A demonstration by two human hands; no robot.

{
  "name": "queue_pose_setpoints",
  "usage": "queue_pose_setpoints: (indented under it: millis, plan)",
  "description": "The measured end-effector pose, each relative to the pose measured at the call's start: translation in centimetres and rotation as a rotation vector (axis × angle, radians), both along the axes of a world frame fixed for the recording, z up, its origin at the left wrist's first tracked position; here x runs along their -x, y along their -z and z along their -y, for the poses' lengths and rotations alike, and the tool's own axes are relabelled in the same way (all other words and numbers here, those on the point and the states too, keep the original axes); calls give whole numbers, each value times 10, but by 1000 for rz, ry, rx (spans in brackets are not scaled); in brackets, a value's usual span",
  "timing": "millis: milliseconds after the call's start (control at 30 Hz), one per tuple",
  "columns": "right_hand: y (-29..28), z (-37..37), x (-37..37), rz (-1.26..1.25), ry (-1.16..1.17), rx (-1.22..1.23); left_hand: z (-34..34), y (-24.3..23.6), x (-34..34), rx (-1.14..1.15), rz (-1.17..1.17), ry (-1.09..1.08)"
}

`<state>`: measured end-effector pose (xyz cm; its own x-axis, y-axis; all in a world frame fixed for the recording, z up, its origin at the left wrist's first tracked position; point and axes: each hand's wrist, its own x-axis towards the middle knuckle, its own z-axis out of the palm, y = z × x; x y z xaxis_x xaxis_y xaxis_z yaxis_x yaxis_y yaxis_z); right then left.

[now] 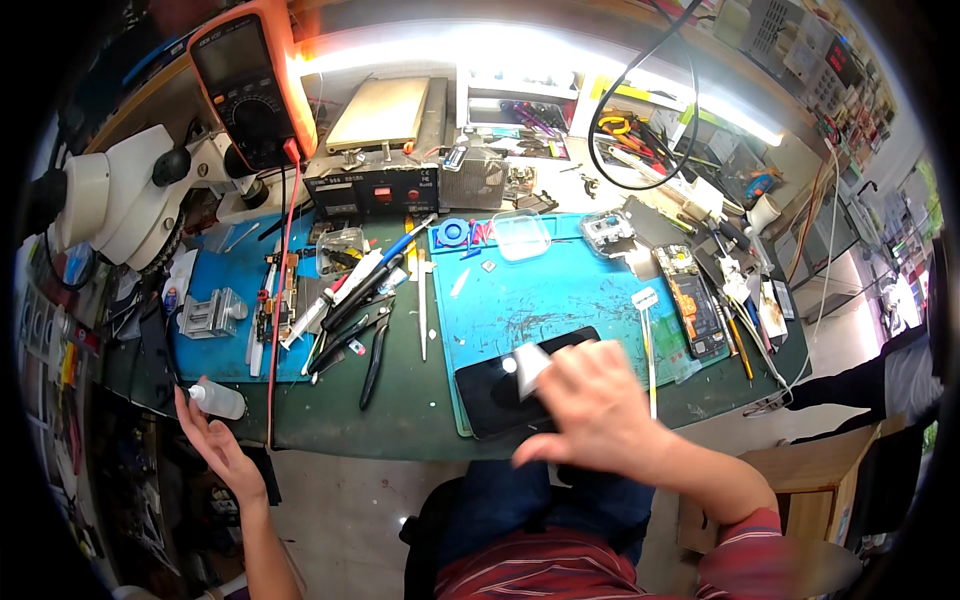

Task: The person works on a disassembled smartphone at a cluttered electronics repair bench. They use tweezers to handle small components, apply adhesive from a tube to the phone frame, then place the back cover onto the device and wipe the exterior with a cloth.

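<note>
A black phone [497,392] lies flat, glossy side up, at the front of the blue work mat [590,300]. Over its right part is my right hand [597,405], slightly blurred, pinching a small white wipe [530,367] whose loose end hangs above the dark glass. Whether the wipe touches the glass I cannot tell. At the bench's left front edge, a white plastic bottle [218,400] is tilted on its side. My left hand [217,445] is right beside it, fingers stretched out and not wrapped round it.
An opened phone [690,300] lies on the mat's right side, near a brush [648,340]. Pliers [373,365] and other hand tools lie left of the mat. Farther left stand a microscope [115,195] and an orange multimeter [255,85]; a black cable loop [645,185] hangs at the back.
</note>
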<state>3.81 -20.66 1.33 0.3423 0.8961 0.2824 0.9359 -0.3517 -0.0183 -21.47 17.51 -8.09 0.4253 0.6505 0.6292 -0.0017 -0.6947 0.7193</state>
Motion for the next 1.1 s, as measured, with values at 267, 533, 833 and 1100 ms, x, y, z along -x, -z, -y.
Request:
queue_pose_setpoints:
  millis: [267, 533, 833, 1100]
  plan:
    - [-11, 2, -17, -14, -113, 61, 2, 4, 3, -28, 24, -104]
    - [-11, -22, -25, -93, -418, 111, 1, 1, 10, 34, 29, -25]
    - [-11, -31, -25, -107, -439, 87, 1, 2, 11, 68, 19, -55]
    - [-7, 7, -41, -53, -214, 108, -3, 7, 13, 33, 12, -72]
